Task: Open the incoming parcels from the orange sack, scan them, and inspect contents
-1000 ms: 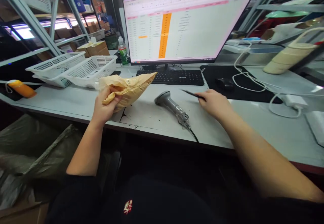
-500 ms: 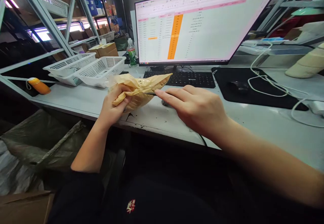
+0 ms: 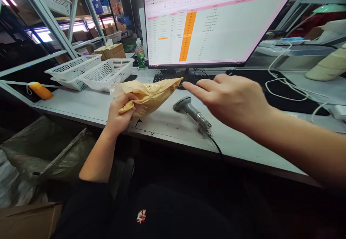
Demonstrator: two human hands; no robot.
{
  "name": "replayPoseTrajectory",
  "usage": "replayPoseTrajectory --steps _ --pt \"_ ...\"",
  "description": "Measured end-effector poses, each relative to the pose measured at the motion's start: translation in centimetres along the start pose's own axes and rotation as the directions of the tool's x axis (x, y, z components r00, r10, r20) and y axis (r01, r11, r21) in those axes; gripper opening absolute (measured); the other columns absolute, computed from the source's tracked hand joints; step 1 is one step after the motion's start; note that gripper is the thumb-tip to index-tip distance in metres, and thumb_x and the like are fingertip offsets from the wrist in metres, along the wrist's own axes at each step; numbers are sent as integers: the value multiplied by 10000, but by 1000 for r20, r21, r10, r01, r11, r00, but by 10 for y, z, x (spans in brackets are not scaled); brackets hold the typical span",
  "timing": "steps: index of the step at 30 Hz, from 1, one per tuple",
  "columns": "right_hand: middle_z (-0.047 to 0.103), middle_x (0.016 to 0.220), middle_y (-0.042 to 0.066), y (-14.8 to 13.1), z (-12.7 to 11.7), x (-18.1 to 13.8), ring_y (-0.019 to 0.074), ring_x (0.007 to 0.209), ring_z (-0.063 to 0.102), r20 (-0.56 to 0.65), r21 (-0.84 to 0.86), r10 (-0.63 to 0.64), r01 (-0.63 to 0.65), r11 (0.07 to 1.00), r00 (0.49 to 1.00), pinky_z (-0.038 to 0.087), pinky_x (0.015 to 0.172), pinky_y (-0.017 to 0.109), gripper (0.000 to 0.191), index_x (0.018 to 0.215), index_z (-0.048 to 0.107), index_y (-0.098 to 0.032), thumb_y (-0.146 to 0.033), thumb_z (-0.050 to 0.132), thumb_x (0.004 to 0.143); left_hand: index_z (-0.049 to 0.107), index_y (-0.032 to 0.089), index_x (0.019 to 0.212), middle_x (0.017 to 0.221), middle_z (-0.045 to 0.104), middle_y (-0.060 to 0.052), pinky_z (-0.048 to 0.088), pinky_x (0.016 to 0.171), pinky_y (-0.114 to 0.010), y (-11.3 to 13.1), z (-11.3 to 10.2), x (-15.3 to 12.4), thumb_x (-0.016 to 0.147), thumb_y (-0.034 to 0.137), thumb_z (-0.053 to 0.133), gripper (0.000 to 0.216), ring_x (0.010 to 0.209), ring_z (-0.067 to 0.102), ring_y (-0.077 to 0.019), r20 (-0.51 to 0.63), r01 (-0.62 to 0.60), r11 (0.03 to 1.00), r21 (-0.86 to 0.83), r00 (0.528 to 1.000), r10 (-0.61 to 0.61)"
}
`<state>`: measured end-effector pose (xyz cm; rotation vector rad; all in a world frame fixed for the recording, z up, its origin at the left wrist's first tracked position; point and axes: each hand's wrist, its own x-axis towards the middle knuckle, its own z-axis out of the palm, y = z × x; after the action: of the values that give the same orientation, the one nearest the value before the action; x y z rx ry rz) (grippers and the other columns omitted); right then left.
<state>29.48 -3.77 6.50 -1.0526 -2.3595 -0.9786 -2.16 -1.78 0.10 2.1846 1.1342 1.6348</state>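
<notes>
My left hand (image 3: 121, 111) is closed round the gathered near end of a yellowish-tan mailing bag (image 3: 154, 93), holding it just above the desk. The bag looks crinkled, with clear tape on its upper side and a pointed far-right corner. To the right of that corner, apart from the bag, is my right hand (image 3: 229, 98). Its index finger points left and the other fingers are curled in; what they hold is hidden behind the hand. Below and between the hands, a grey barcode scanner (image 3: 190, 111) lies on the desk, its handle wrapped in clear plastic.
A large monitor (image 3: 211, 26) stands behind a black keyboard (image 3: 167, 77). White perforated baskets (image 3: 108, 75), a green-labelled bottle (image 3: 140, 55) and an orange bottle (image 3: 40, 90) are at the left. A black mouse pad (image 3: 292, 95) with white cables (image 3: 293, 89) lies at the right.
My right hand has moved right and up, away from the bag, and the thin dark tool seen at its fingertips no longer shows. The scanner is now uncovered. My left hand keeps hold.
</notes>
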Motion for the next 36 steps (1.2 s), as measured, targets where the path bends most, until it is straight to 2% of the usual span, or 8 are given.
replayPoseTrajectory --steps 5,8,11,15,18,23,32,36 --pt "801 1115 54 44 34 -64 243 760 627 -187 -51 113 -125 991 976 301 564 374 537 1440 655 -346 -113 458 998 713 208 948 951 734 -14 534 867 -307 -5 -15 0 889 351 740 157 926 686 -196 -34 40 997 -73 999 -43" --pt "790 985 72 64 86 -118 275 656 592 -69 83 331 -325 942 941 282 548 409 533 1499 583 -459 -269 355 1056 746 219 1033 1067 752 -33 539 987 -361 -5 -20 2 893 342 730 187 1061 695 -234 -3 62 990 -129 998 -63" --pt "714 730 18 76 129 -142 277 579 564 -150 328 275 -214 920 950 418 624 462 460 1469 553 -576 -491 396 1046 772 245 1163 1236 749 -42 491 1126 -408 -3 -22 3 903 315 718 275 1233 663 -266 55 89 982 -166 995 -81" --pt "782 1135 52 61 115 -90 323 997 701 -168 397 219 -137 908 961 542 864 525 489 1517 550 -476 -464 505 1030 730 269 1334 1373 715 -45 434 1208 -437 3 -17 6 884 310 734 452 1336 622 -297 148 120 980 -161 984 -96" --pt "673 1424 56 27 75 -14 345 1353 568 -162 506 103 -7 862 981 462 1111 596 538 1535 558 -341 -472 560 1013 706 264 1378 1405 699 -56 412 1230 -461 9 -14 9 895 343 731 490 1362 606 -316 238 145 978 -151 965 -107" --pt "658 1419 141 -21 53 69 327 1282 585 -48 634 -80 92 768 996 470 1031 484 578 1486 590 -209 -522 585 1000 728 286 1344 1407 698 -56 413 1232 -462 15 -15 7 898 425 755 468 1367 604 -319 255 127 977 -170 964 -81" --pt "708 849 42 -41 56 109 206 885 628 21 709 212 -164 686 977 434 809 332 246 930 727 -209 -367 558 1014 762 196 1201 1209 777 -97 546 1048 -436 17 -1 8 951 436 663 361 1142 719 -292 82 51 998 -36 995 -48" --pt "663 749 41 12 81 123 189 876 604 205 798 521 -450 401 828 473 871 345 223 825 653 -141 -256 586 1004 742 232 1243 1217 782 -83 561 977 -406 27 3 -8 999 255 567 301 1093 721 -242 243 -224 974 39 947 209"
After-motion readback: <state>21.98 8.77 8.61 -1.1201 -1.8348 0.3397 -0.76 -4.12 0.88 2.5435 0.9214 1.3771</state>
